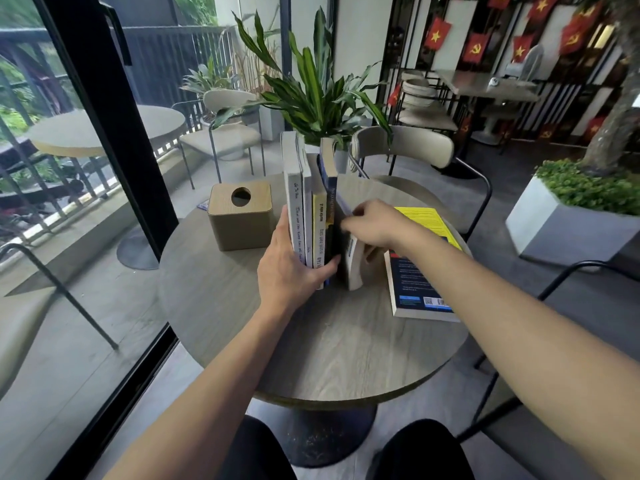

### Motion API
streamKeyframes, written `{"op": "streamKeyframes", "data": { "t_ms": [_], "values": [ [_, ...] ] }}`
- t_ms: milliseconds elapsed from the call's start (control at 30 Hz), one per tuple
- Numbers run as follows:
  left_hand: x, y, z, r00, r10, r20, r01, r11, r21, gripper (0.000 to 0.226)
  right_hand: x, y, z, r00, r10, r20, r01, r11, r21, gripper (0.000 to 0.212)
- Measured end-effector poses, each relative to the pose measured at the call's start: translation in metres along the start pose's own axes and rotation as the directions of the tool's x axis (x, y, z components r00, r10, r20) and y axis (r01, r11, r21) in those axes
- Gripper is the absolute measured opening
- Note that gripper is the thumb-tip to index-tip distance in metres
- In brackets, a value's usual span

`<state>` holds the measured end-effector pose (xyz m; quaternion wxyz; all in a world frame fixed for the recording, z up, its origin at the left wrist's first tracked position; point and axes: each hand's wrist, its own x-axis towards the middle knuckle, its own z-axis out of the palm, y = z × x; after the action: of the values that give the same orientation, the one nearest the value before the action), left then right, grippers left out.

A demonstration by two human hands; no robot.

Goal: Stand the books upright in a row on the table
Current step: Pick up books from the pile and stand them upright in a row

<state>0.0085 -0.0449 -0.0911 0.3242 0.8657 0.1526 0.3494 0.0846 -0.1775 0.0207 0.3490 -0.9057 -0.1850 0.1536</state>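
With your left hand (291,268) clasping the upright row (313,216) and your right hand (375,225) gripping a tilted book (354,263), two flat books (420,271) remain.

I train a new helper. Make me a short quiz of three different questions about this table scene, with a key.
1. True or false: the left hand braces the upright books.
2. Which hand holds the tilted book?
3. The flat books lie: A) left of the row B) right of the row C) on the box

Key: 1 true; 2 the right hand; 3 B.
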Motion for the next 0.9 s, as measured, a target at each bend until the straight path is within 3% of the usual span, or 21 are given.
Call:
{"op": "streamKeyframes", "data": {
  "t_ms": [133,300,467,567,633,733,800,900],
  "values": [
    [-0.002,0.002,-0.001,1.000,0.014,0.015,-0.014,1.000,0.002,0.111,0.014,-0.021,-0.006,0.995,0.094,-0.014,-0.095,0.993,-0.069,0.029],
    [-0.002,0.002,-0.003,1.000,0.011,0.029,-0.011,1.000,0.002,0.113,0.031,-0.026,0.000,0.994,0.102,-0.040,-0.107,0.986,-0.129,0.031],
    [-0.002,0.003,-0.004,1.000,0.016,0.027,-0.015,1.000,-0.006,0.115,0.027,-0.020,0.003,0.986,0.037,-0.164,-0.064,0.984,-0.164,0.022],
    [-0.001,0.001,-0.004,1.000,0.020,0.022,-0.020,1.000,-0.017,0.116,0.021,-0.009,0.004,0.926,-0.141,-0.351,0.072,0.977,-0.203,0.015],
    [-0.001,0.000,-0.003,0.999,0.031,0.027,-0.030,0.999,-0.023,0.116,0.015,0.003,0.010,0.834,-0.261,-0.486,0.234,0.965,-0.117,0.012],
    [-0.002,0.001,-0.003,0.999,0.034,0.021,-0.033,0.999,-0.027,0.115,0.007,0.025,0.032,0.754,-0.303,-0.583,0.421,0.904,0.075,0.013],
    [-0.002,0.001,-0.003,0.999,0.026,0.018,-0.026,0.999,-0.034,0.116,0.002,0.038,0.046,0.762,-0.270,-0.588,0.437,0.885,0.160,0.020],
    [-0.001,0.000,-0.003,1.000,-0.001,0.031,0.002,0.999,-0.053,0.124,-0.004,0.045,0.054,0.838,-0.194,-0.509,0.378,0.881,0.286,0.024]
  ]
}}
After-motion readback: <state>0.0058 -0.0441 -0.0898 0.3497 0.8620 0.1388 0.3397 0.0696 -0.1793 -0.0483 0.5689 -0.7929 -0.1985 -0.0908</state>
